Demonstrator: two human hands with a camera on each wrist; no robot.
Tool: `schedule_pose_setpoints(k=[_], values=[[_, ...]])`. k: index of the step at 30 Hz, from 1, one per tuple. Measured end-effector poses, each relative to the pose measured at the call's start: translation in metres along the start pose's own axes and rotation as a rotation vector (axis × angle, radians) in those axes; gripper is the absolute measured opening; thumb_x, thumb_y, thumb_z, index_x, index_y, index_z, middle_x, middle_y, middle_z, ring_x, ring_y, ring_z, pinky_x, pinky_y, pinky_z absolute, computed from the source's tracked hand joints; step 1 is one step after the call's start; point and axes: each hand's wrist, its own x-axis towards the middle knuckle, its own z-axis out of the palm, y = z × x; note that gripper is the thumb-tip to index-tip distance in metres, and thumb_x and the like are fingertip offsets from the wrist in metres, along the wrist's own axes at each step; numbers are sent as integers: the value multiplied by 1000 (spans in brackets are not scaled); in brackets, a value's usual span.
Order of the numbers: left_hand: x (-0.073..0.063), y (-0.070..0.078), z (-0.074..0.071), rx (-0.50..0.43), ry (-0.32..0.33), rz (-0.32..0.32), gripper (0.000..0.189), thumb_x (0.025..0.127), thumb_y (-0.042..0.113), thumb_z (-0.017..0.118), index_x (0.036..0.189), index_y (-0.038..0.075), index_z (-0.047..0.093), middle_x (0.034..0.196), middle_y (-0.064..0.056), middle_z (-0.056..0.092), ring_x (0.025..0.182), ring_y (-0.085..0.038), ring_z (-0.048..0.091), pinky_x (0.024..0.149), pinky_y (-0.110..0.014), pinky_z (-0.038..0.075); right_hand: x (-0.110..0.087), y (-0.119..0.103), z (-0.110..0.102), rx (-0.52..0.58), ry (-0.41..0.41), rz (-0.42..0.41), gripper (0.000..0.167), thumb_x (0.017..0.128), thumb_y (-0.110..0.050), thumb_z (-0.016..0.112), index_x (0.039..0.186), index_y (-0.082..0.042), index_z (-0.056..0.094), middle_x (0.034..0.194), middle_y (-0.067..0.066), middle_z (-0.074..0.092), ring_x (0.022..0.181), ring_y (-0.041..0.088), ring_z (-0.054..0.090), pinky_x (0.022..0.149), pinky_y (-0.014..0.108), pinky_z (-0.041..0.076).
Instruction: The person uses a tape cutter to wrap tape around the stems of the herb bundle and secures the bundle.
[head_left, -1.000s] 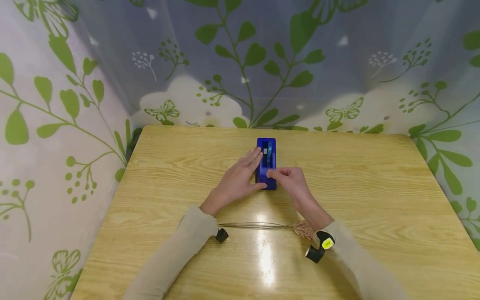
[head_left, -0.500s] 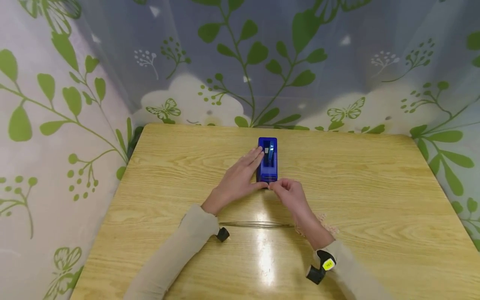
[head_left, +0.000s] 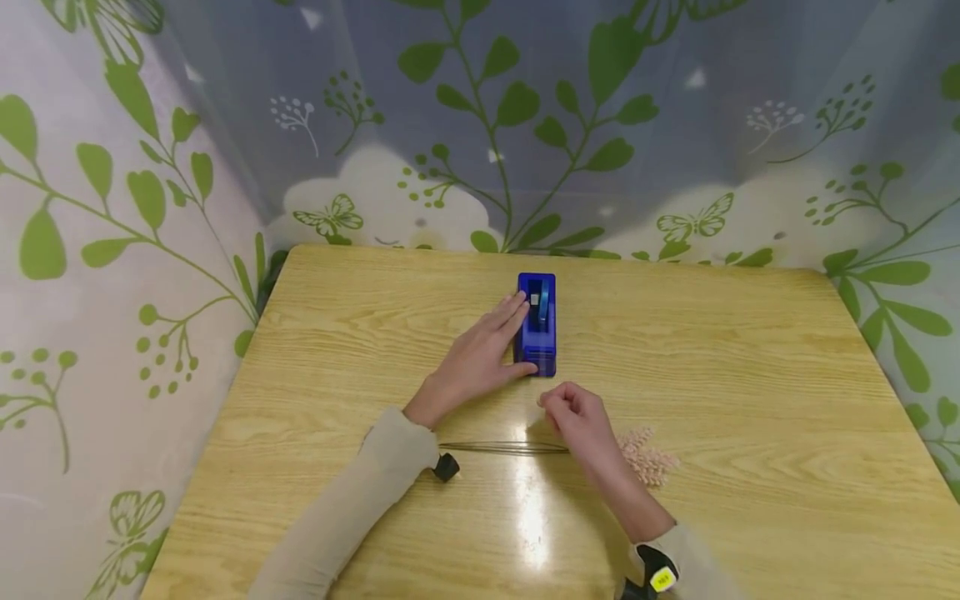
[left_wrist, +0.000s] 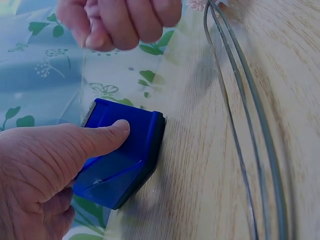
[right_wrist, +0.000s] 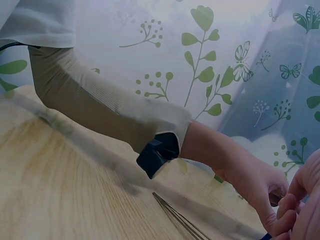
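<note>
A blue tape dispenser (head_left: 540, 343) stands lengthwise near the table's back edge, its roll slot facing up. My left hand (head_left: 476, 358) grips it from the left side, the thumb laid across its front end and the fingers along its side. In the left wrist view the dispenser's toothed cutter (left_wrist: 88, 114) shows beside the thumb. My right hand (head_left: 581, 417) is in front of the dispenser, its thumb and forefinger pinching the end of a clear tape strip (left_wrist: 83, 75). This strip stretches faintly from the fingertips towards the cutter.
Thin stems (head_left: 502, 447) lie across the wooden table (head_left: 750, 375) in front of the hands. Their pink flower head (head_left: 648, 458) sits at the right, beside my right wrist. A leaf-patterned curtain (head_left: 450, 108) borders the table's back and left.
My right hand has moved from the dispenser's front end towards me, drawing tape out, and uncovered more of the flower head. The left hand has kept its hold on the dispenser.
</note>
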Motion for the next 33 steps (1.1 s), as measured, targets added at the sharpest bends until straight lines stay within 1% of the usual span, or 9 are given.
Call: schedule_pose_setpoints(k=[8, 14, 18, 21, 24, 26, 28, 30, 33], values=[[0, 1, 0, -16, -3, -3, 97, 95, 45, 76, 166, 7, 22, 175, -9, 14, 160, -26, 14, 127, -42, 25, -23, 9, -2, -15, 11, -12, 14, 102, -7, 57, 96, 5, 61, 64, 1, 48, 58, 11, 40, 56, 22, 33], [-3, 0, 4, -1, -17, -13, 97, 96, 50, 73, 166, 9, 20, 175, -6, 12, 160, -23, 12, 127, -40, 25, -41, 21, 3, -20, 8, -32, 13, 100, -3, 58, 91, 7, 60, 64, 1, 49, 56, 9, 39, 54, 21, 33], [-4, 0, 6, -6, -4, -7, 95, 97, 48, 72, 166, 9, 20, 175, -6, 11, 161, -23, 12, 126, -40, 26, -48, 27, 3, -13, 26, -21, 15, 100, -7, 61, 89, 4, 59, 65, 1, 48, 57, 9, 38, 54, 22, 32], [-8, 2, 6, -31, 7, -16, 90, 100, 44, 70, 166, 7, 21, 175, -8, 12, 160, -25, 14, 126, -41, 27, -49, 30, 1, 8, 41, -29, 15, 100, -7, 62, 90, 4, 60, 65, 1, 47, 58, 10, 39, 55, 22, 33], [-18, 7, 3, -88, 27, -47, 82, 103, 38, 66, 165, 5, 24, 173, -13, 20, 158, -29, 23, 124, -43, 30, -48, 35, 0, 22, 47, -36, 15, 100, -8, 65, 94, 6, 64, 64, 0, 47, 57, 10, 41, 55, 21, 35], [-29, 11, 1, -142, 46, -64, 73, 104, 35, 66, 162, 4, 33, 167, -15, 35, 152, -30, 37, 121, -44, 36, -47, 37, -1, 30, 43, -38, 16, 100, -8, 66, 97, 7, 67, 63, -1, 47, 57, 10, 42, 56, 21, 37], [-44, 16, 0, -207, 52, -64, 60, 104, 31, 67, 154, 2, 49, 152, -16, 55, 138, -30, 55, 112, -42, 48, -47, 40, -1, 32, 34, -36, 16, 100, -8, 66, 101, 8, 68, 63, -1, 48, 57, 9, 43, 56, 21, 38], [-59, 19, 0, -261, 32, -43, 44, 103, 27, 68, 140, 3, 63, 131, -13, 70, 118, -26, 67, 101, -38, 56, -47, 41, -1, 35, 20, -31, 17, 101, -9, 66, 103, 8, 69, 63, -2, 49, 56, 8, 42, 54, 20, 37], [-81, 24, 4, -283, -50, -12, 32, 100, 28, 73, 123, 6, 74, 111, -3, 73, 101, -17, 67, 90, -31, 58, -47, 42, 0, 35, 8, -19, 17, 101, -10, 67, 105, 7, 70, 64, -2, 50, 56, 7, 42, 53, 19, 35]])
